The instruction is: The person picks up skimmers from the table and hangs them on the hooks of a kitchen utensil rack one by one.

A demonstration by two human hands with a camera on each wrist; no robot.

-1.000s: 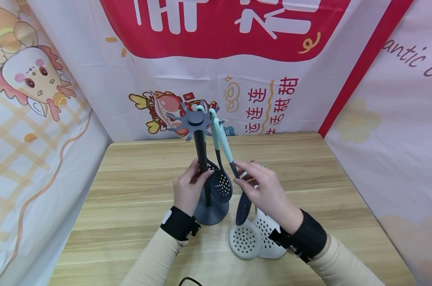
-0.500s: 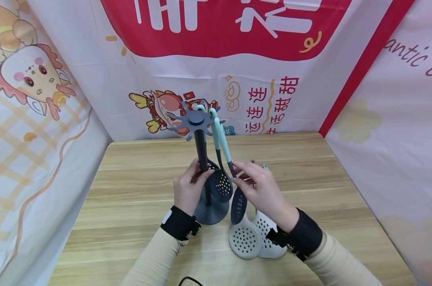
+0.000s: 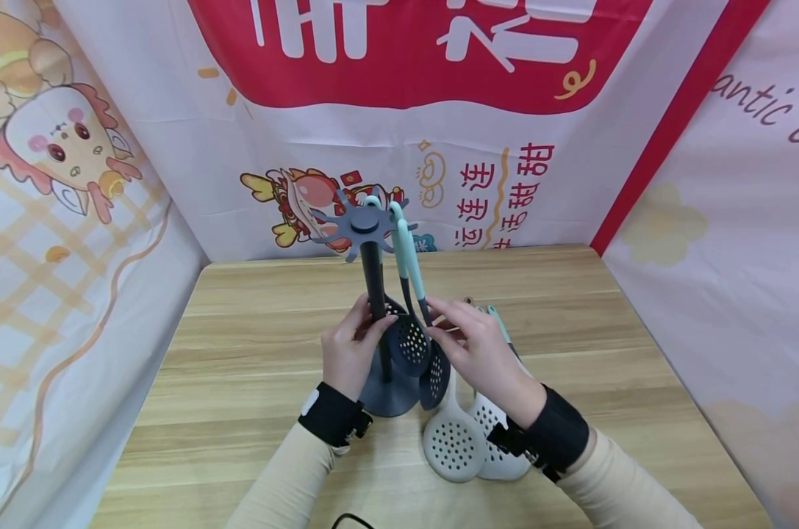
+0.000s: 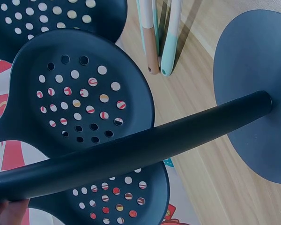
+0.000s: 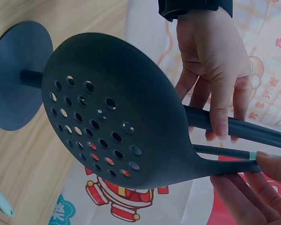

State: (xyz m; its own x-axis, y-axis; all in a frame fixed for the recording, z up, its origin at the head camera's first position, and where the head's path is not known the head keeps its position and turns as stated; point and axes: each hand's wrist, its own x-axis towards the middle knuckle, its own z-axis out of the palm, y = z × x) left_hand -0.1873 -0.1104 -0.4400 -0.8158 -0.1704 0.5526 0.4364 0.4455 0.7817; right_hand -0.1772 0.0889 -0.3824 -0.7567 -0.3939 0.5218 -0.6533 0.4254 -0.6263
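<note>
My left hand [image 3: 349, 349] grips the dark pole [image 3: 373, 275] of a utensil stand, whose round base [image 4: 253, 126] rests on the table. With my right hand [image 3: 481, 356] I pinch the dark neck of a perforated skimmer [image 5: 107, 117], its mint handle [image 3: 415, 272] reaching up to a hook of the stand's top [image 3: 364, 220]. Just left of it hangs another dark skimmer [image 3: 410, 345]. A further perforated head shows behind the pole, partly hidden by my left fingers. In the right wrist view the held skimmer's head hangs between the camera and the stand.
Two pale grey perforated utensils lie on the wooden table [image 3: 253, 367]: a round one [image 3: 453, 447] and a wider one [image 3: 498, 419], partly under my right wrist. A mint handle [image 3: 498, 323] lies behind my right hand. A black cable [image 3: 351, 519] shows at the front edge.
My right hand has moved slightly left with the skimmer, bringing its head closer to the stand and turning its perforated face more into view. My left hand has stayed on the pole.
</note>
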